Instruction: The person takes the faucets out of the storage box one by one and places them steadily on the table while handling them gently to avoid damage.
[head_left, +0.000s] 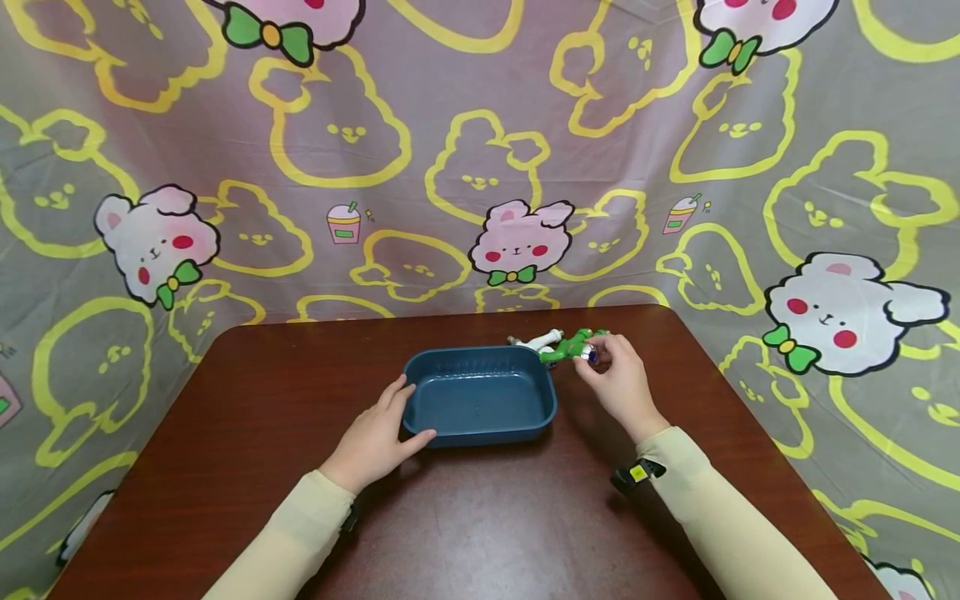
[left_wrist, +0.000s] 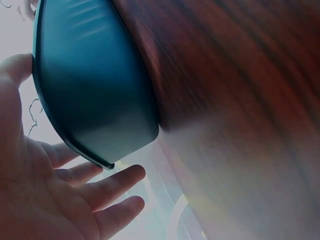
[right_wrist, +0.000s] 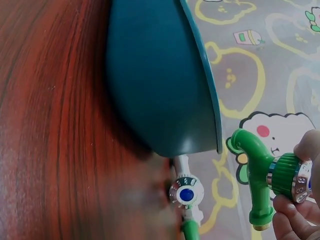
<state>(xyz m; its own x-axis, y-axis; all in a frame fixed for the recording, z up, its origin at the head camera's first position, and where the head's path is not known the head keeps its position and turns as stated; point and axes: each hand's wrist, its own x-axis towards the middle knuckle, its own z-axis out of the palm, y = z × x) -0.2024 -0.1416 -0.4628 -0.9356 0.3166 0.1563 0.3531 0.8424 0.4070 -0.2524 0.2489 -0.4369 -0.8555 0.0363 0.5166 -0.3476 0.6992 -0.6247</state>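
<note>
A dark blue rectangular basin [head_left: 480,435] stands on the table. At its left end my left hand [head_left: 372,442] touches the rim, with the fingers spread loosely around the corner. In the left wrist view the thumb [left_wrist: 20,69] meets the rim of the basin [left_wrist: 95,85]. My right hand [head_left: 621,387] pinches the ribbed knob of a green faucet [right_wrist: 257,180] between thumb and fingers. This faucet is held up, just beyond the basin's far right corner. Behind that corner lies a white faucet [head_left: 546,340], partly hidden by the basin.
In the right wrist view a silver knob with a blue centre [right_wrist: 187,194] shows beside the basin, with a green piece [right_wrist: 190,230] below it. The brown wooden table [head_left: 247,400] ends at a patterned cloth [head_left: 420,250] hanging behind and at both sides.
</note>
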